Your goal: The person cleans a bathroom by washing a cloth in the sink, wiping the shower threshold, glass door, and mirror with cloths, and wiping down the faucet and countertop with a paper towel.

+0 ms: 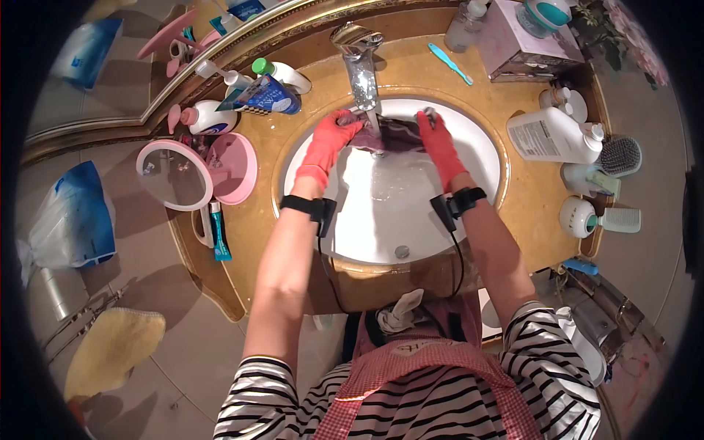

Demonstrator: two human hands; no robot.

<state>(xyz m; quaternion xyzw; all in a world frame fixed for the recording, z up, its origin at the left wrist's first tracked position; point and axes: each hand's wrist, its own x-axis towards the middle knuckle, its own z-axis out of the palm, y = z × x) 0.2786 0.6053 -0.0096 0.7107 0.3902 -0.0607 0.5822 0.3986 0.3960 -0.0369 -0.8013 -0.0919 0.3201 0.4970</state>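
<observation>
A dark, striped wet cloth point(402, 135) is stretched between my two hands over the back of the white sink point(469, 213). My left hand point(334, 145), in a red rubber glove, is closed on the cloth's left end. The right end is gripped by my right hand point(438, 143), gloved in the same red. Water from the silver faucet point(362, 73) runs onto the cloth near its left part. Shallow water lies in the basin below, with the round drain fitting point(402, 251) at its near side.
Left of the sink are a pink round mirror point(174, 176), a green-capped bottle point(282, 75) and a blue pouch point(270, 94). A toothbrush point(450, 64), a tissue box point(524, 44), a large white bottle point(550, 136) and a hairbrush point(620, 155) stand or lie right.
</observation>
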